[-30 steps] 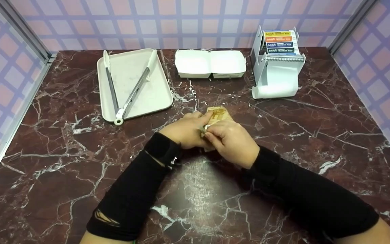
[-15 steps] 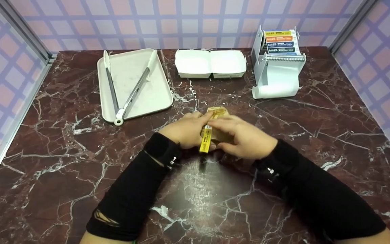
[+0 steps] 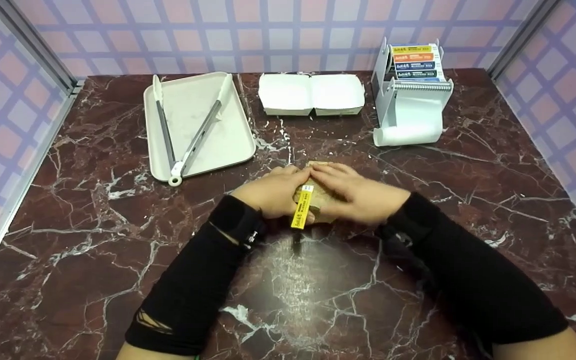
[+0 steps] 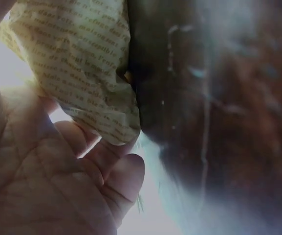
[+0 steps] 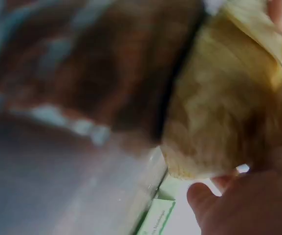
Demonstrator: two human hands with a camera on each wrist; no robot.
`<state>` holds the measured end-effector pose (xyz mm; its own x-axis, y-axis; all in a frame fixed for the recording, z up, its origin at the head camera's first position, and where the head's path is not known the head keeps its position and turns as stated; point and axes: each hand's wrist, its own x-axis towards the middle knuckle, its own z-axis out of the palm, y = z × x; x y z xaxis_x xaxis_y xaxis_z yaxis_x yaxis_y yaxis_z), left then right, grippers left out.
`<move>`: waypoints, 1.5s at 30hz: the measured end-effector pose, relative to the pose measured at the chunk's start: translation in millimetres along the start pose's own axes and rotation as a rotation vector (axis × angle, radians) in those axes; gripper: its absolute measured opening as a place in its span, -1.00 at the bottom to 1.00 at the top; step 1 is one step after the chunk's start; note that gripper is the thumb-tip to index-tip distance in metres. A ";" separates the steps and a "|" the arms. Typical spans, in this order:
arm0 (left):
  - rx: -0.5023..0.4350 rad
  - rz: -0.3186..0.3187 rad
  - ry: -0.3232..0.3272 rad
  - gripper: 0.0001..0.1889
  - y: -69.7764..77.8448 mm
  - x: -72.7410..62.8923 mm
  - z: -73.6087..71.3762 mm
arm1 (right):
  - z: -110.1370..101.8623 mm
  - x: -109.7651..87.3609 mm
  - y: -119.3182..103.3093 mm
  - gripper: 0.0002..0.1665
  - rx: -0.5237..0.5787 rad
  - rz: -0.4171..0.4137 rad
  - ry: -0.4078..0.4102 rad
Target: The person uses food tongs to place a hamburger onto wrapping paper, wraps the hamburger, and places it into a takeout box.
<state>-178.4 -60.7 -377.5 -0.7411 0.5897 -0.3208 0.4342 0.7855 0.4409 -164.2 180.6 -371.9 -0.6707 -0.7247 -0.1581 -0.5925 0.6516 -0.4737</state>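
Observation:
A package wrapped in tan printed paper (image 3: 321,194) lies between both hands at the middle of the table. A yellow label strip (image 3: 301,210) sticks to its near side, with its lower end hanging free. My left hand (image 3: 275,190) holds the package from the left; the left wrist view shows lines of print on the paper (image 4: 77,63) beside the curled fingers. From the right, my right hand (image 3: 363,197) cups the package, fingers over the top and thumb on the near side. Blurred folds of the wrapper (image 5: 219,103) fill much of the right wrist view. What is inside is hidden.
Metal tongs (image 3: 199,135) lie spread on a beige tray (image 3: 218,150) at the back left. An open white paper box (image 3: 288,95) stands at the back middle. The label dispenser (image 3: 413,95) at the back right holds several coloured label rolls. Patterned walls bound the table (image 3: 118,280).
The right hand has let go of the yellow label, which now hangs from the package. It has moved right and then settled round the package's right side. The left hand has barely moved.

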 end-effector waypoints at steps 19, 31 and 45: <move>-0.187 -0.066 0.033 -0.22 -25.7 -32.1 -23.7 | 8.2 19.5 -12.4 0.30 -0.130 0.158 0.069; -0.359 -0.024 -0.038 -0.31 -6.7 -34.1 -24.4 | 10.8 19.6 -15.7 0.26 -0.183 0.153 0.108; -0.275 0.058 -0.078 -0.83 -28.3 -31.0 -24.4 | 15.3 20.8 -19.2 0.24 -0.215 0.170 0.136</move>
<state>-180.1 -105.8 -359.6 -0.6730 0.6533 -0.3467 0.3121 0.6758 0.6677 -159.9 149.7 -379.4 -0.8133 -0.5741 -0.0952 -0.5379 0.8040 -0.2535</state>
